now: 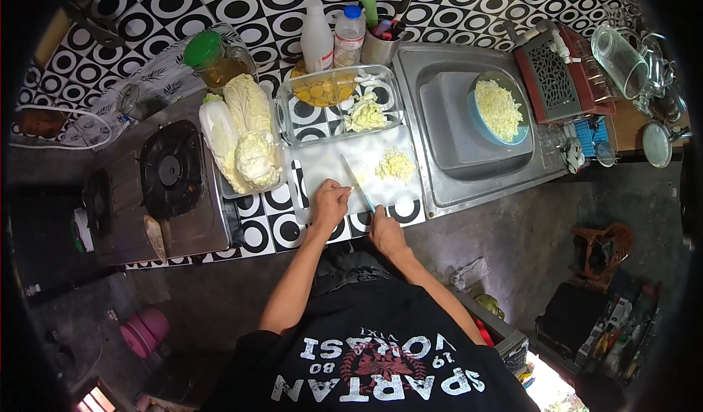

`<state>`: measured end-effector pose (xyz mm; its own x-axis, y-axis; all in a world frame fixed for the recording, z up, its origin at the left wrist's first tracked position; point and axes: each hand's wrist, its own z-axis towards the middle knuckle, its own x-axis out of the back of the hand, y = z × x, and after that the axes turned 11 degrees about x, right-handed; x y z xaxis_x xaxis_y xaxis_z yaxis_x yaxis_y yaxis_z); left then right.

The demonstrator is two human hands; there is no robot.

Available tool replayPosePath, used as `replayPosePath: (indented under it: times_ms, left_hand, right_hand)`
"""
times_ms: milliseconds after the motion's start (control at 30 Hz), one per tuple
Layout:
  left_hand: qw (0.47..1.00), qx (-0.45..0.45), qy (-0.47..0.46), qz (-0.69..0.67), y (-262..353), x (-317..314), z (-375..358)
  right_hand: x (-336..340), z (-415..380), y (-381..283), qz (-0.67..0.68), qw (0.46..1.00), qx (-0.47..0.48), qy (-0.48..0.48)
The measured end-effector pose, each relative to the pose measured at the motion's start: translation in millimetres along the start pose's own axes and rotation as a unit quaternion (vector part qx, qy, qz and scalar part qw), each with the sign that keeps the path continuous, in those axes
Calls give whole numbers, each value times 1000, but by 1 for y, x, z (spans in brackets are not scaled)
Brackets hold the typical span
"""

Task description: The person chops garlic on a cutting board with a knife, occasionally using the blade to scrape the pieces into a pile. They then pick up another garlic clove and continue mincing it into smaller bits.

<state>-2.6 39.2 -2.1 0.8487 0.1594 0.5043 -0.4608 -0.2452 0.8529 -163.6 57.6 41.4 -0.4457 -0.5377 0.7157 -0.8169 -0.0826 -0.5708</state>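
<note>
My right hand [386,230] is wrapped round the handle of a knife [357,180], whose blade points up and left over a pale cutting board [315,164]. Just left of the blade, my left hand [332,204] has its fingers closed at a small pale piece, too small to name. Chopped pale yellow-green pieces [395,164] lie on the board right of the knife. Behind the board stands a clear rectangular container [293,131] with cut pieces [366,113] at its right side. A tray [274,164] on the left holds whole cabbages [256,156].
A gas stove [124,192] is at the left. Behind stand a green-lidded jar [212,60], a white bottle [317,38] and a blue-capped bottle [349,37]. At the right, a bowl [477,123] of shredded vegetable sits on the steel sink [432,192]. A dish rack [560,75] is farther right.
</note>
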Motion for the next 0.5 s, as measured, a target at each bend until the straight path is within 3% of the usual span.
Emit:
replayPosePath:
  times_ms: [167,400,500]
  left_hand:
    - [1000,-12,5,-1,-1,-3,1]
    - [1000,2,22,-3,2,-7,2]
    - [1000,5,25,-17,-2,-9,2]
  right_hand:
    - [9,14,3,-10,999,26,18]
    - [28,2,-8,-24,998,16,-52]
    - [6,-3,0,-21,1000,5,2]
